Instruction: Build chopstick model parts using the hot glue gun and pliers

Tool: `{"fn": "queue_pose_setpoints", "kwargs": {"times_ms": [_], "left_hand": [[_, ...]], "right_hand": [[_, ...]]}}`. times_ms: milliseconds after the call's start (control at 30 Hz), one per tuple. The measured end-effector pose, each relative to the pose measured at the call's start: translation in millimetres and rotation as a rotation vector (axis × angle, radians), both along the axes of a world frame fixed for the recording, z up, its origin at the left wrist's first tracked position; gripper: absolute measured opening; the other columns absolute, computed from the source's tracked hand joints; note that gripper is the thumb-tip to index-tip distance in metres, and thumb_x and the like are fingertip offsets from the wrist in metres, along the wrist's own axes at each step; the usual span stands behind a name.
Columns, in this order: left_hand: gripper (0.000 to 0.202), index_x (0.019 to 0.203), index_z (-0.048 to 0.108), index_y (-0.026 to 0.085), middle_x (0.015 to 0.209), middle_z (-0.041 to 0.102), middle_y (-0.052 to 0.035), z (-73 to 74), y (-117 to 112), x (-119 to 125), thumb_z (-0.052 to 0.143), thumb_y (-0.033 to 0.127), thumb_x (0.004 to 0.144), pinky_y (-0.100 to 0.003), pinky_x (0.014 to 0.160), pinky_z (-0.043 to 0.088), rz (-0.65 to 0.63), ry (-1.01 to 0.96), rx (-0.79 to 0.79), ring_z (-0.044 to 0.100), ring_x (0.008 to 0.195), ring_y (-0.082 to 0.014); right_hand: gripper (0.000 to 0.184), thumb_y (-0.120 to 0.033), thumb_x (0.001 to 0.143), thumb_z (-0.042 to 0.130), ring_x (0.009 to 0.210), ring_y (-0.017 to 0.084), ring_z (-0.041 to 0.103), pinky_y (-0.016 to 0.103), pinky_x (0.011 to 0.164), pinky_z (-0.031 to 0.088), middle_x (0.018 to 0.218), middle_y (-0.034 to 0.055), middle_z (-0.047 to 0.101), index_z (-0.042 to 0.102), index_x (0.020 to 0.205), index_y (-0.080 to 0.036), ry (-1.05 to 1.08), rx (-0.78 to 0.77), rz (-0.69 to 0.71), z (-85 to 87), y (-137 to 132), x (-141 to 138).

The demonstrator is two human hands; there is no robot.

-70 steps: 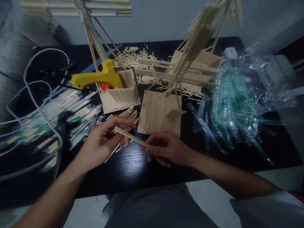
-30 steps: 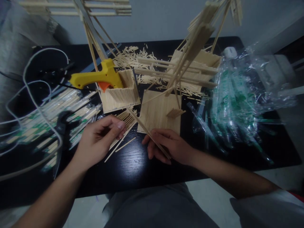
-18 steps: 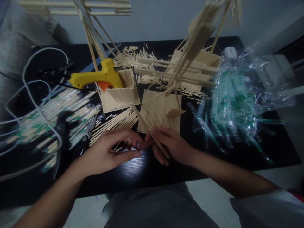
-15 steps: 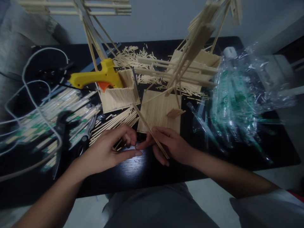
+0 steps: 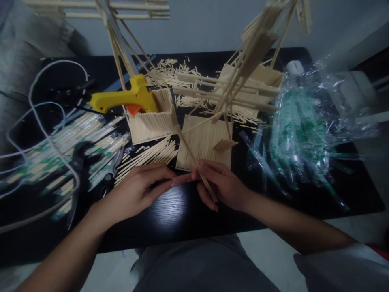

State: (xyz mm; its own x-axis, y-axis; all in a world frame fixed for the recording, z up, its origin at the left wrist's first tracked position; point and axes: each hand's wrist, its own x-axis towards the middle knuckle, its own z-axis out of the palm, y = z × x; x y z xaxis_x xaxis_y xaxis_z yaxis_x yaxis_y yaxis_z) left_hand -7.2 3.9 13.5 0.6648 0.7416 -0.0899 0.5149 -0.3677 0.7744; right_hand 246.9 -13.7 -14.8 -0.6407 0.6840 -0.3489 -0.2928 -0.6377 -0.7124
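Observation:
Between the thumb and palm of my right hand (image 5: 223, 182) a slim bamboo chopstick (image 5: 189, 152) is gripped, slanting up and left. It may be two lying together. My right forefinger stretches left. My left hand (image 5: 141, 186) is closed, its thumb and fingers pinched round the tip of that forefinger; anything small between them is hidden. Just beyond the hands lies a square panel of sticks (image 5: 200, 136), with a small stepped stick piece (image 5: 225, 144) on it. Loose chopsticks (image 5: 148, 156) fan out past my left hand.
A yellow glue gun (image 5: 121, 99) rests on a stick-walled box (image 5: 152, 127). Stick frames (image 5: 243, 77) rise behind, among cut stick bits (image 5: 173, 71). Wrapped chopsticks (image 5: 69, 142), pliers (image 5: 79, 162) and a white cable (image 5: 39, 115) lie left; plastic wrappers (image 5: 300, 134) lie right.
The left fingers have closed from a loose curl onto the right fingertip. The chopstick in my right hand has shifted slightly up and right.

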Motion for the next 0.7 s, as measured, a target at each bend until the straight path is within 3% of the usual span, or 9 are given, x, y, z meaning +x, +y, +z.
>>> {"fn": "queue_pose_setpoints", "kwargs": {"times_ms": [133, 200, 267, 467, 567, 700], "left_hand": [[0.013, 0.097, 0.073, 0.023, 0.089, 0.076, 0.0014, 3.5, 2.2, -4.5, 0.063, 0.03, 0.102, -0.022, 0.071, 0.05, 0.199, -0.029, 0.07, 0.069, 0.077, -0.0127], [0.016, 0.09, 0.072, 0.022, 0.081, 0.074, 0.0022, 5.3, 2.5, -5.5, 0.064, 0.032, 0.1, -0.023, 0.065, 0.049, 0.317, -0.036, 0.104, 0.066, 0.07, -0.0126], [0.019, 0.089, 0.073, 0.022, 0.076, 0.072, 0.0026, 6.5, 1.9, -6.3, 0.064, 0.034, 0.1, -0.024, 0.064, 0.049, 0.412, -0.054, 0.118, 0.065, 0.067, -0.013], [0.015, 0.095, 0.078, 0.024, 0.089, 0.079, 0.0027, 5.6, -1.2, -7.9, 0.069, 0.036, 0.099, -0.025, 0.076, 0.053, 0.632, -0.164, 0.054, 0.071, 0.079, -0.013], [0.013, 0.101, 0.083, 0.026, 0.099, 0.082, 0.003, 5.6, -1.5, -7.3, 0.077, 0.036, 0.094, -0.027, 0.084, 0.056, 0.734, -0.146, 0.095, 0.074, 0.088, -0.016], [0.014, 0.099, 0.084, 0.027, 0.1, 0.083, 0.0041, 5.8, -0.7, -9.2, 0.084, 0.035, 0.087, -0.031, 0.087, 0.057, 0.886, -0.142, 0.188, 0.075, 0.091, -0.0181]], "right_hand": [[0.036, -0.055, 0.103, 0.056, 0.037, 0.007, 0.053, 0.018, 0.033, 0.038, 0.092, 0.0048, 0.081, 0.057, 0.092, -0.021, -0.045, 0.012, -0.112, 2.3, 1.2, -1.0], [0.036, -0.055, 0.104, 0.056, 0.04, 0.006, 0.056, 0.018, 0.033, 0.038, 0.111, 0.0082, 0.081, 0.056, 0.091, -0.021, -0.065, 0.024, -0.146, 4.0, 0.6, -2.9], [0.036, -0.055, 0.104, 0.055, 0.042, 0.006, 0.056, 0.019, 0.033, 0.038, 0.117, 0.0093, 0.081, 0.056, 0.093, -0.021, -0.095, 0.034, -0.164, 5.0, -0.3, -4.9], [0.035, -0.051, 0.106, 0.054, 0.039, 0.004, 0.043, 0.019, 0.034, 0.026, 0.096, 0.0079, 0.081, 0.06, 0.095, -0.018, -0.152, 0.131, -0.183, 2.4, -0.8, -6.9], [0.034, -0.048, 0.106, 0.055, 0.04, 0.004, 0.04, 0.02, 0.039, 0.025, 0.079, 0.0012, 0.074, 0.062, 0.094, -0.017, -0.167, 0.154, -0.205, 0.5, 0.1, -6.9], [0.033, -0.046, 0.106, 0.054, 0.041, 0.004, 0.037, 0.02, 0.04, 0.024, 0.072, -0.0026, 0.066, 0.063, 0.094, -0.017, -0.157, 0.148, -0.199, -0.4, 0.2, -7.6]]}}
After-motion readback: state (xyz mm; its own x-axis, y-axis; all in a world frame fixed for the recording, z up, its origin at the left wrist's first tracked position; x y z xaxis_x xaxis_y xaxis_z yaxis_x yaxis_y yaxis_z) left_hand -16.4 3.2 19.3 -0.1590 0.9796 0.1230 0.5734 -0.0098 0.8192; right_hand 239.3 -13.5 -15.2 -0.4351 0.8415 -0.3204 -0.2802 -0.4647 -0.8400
